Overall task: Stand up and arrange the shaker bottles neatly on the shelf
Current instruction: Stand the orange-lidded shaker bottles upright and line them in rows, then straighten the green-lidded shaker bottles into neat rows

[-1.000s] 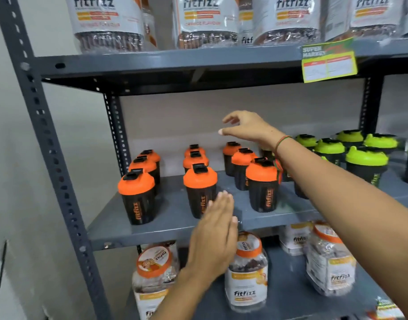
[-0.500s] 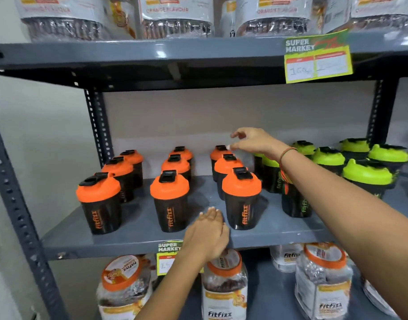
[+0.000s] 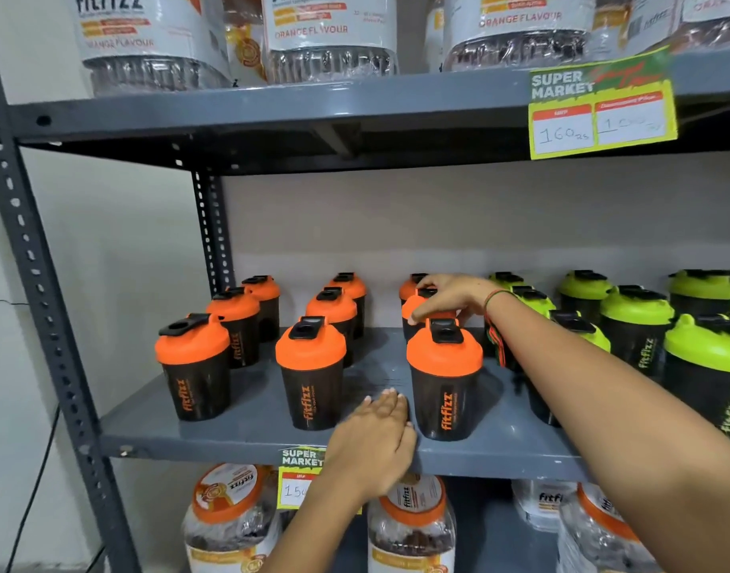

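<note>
Your right hand (image 3: 450, 297) pinches the middle orange-lidded black plastic shaker bottle (image 3: 413, 314): light, stiff, slick; grip its lid. Your left hand (image 3: 371, 444) lies flat, fingers pressed together, on the grey metal shelf (image 3: 247, 428).

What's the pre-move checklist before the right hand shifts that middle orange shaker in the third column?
1. Right hand on the middle orange shaker: ok, fingers rest on its lid; whether they grip it, cannot tell.
2. Left hand out of the way: ok, flat on the shelf edge, holding nothing.
3. Front orange shaker clearance: not ok, it stands right in front of the touched one.
4. Right forearm clear of the green shakers: not ok, the arm crosses in front of them.
5. Orange shakers upright: ok, all visible ones stand.
6. Front shaker's flip cap shut: cannot tell.
</note>
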The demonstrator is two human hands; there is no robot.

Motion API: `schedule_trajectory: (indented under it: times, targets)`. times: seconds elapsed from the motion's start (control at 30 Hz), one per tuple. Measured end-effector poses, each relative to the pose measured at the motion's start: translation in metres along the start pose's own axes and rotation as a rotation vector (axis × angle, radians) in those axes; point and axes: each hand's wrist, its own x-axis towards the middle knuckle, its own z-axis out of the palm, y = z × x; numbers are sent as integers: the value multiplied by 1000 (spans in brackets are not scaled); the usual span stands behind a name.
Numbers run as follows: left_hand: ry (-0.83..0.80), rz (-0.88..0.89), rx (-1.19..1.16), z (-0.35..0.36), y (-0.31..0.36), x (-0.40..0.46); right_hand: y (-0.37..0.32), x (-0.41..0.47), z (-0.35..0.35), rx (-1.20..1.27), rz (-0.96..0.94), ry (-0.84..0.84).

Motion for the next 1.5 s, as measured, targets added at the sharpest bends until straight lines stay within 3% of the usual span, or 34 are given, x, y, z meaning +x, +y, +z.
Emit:
schedule_trajectory:
  times: [0.43, 0.57, 0.67, 0.73, 0.83, 1.07, 1.5]
  targets:
    - [3, 8, 8, 1, 0, -1, 6, -2, 2, 34, -69, 94]
    - [-6, 4, 8, -1, 1, -2, 3, -27, -9, 163, -148, 381]
    - [-18, -6, 9, -2, 3, -2, 3, -63, 0, 536, -237, 633]
    - [-23, -9, 4, -3, 4, -2, 6, -91, 21, 748, -271, 708]
    - [-23, -13, -3, -4, 4, -3, 20, -121, 64, 824, -191, 658]
    - [-13, -20, -18, -2, 2, -4, 45, -139, 122, 571, -153, 397]
    - [41, -2, 3, 0, 2, -3, 45, -129, 129, 460, -54, 437]
